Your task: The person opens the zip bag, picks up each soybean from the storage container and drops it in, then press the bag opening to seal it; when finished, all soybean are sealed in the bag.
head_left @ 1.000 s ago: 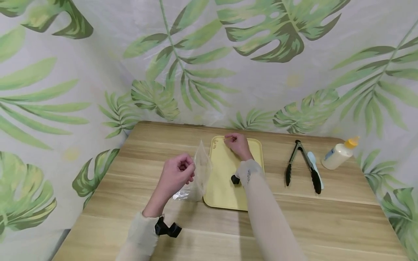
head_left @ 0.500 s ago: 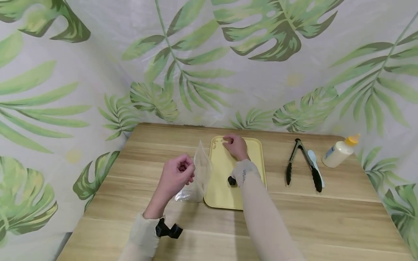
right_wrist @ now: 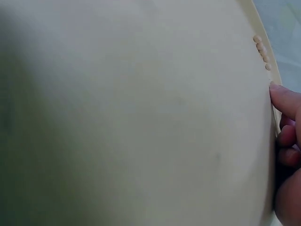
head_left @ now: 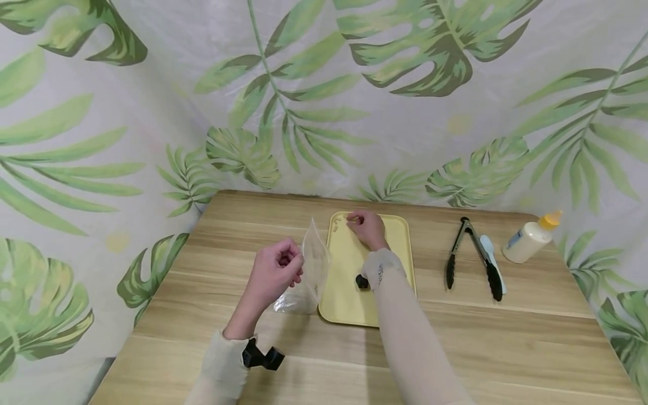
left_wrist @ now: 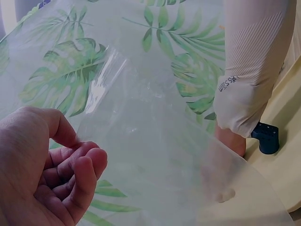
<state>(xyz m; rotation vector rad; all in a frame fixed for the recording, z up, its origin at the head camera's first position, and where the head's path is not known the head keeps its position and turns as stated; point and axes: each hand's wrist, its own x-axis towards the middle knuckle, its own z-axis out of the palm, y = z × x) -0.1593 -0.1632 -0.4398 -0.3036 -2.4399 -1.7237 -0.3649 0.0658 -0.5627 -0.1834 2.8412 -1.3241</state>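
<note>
A clear plastic bag (head_left: pixel 315 261) stands upright at the left of a yellow tray (head_left: pixel 344 292). My left hand (head_left: pixel 277 269) pinches the bag's edge between thumb and fingers, as the left wrist view also shows. A few pale rounded shapes (left_wrist: pixel 225 195) show low in the bag or through it; I cannot tell which. Small tan bean-like pieces (right_wrist: pixel 261 49) lie along the tray's rim, at its far left corner in the head view. My right hand (head_left: pixel 368 229) is at the tray's far edge beside them, fingers bent, and its fingertips hide whether a piece is between them.
Black-tipped tongs (head_left: pixel 473 256) lie spread on the wooden table (head_left: pixel 506 349), right of the tray. Beside them are a pale blue spoon (head_left: pixel 488 247) and a white bottle with an orange cap (head_left: pixel 528 242). A leaf-patterned sheet (head_left: pixel 324 112) hangs behind the table.
My right hand has shifted slightly at the tray's far edge, its fingertips staying by the small pieces. My left hand and the bag hold nearly the same place.
</note>
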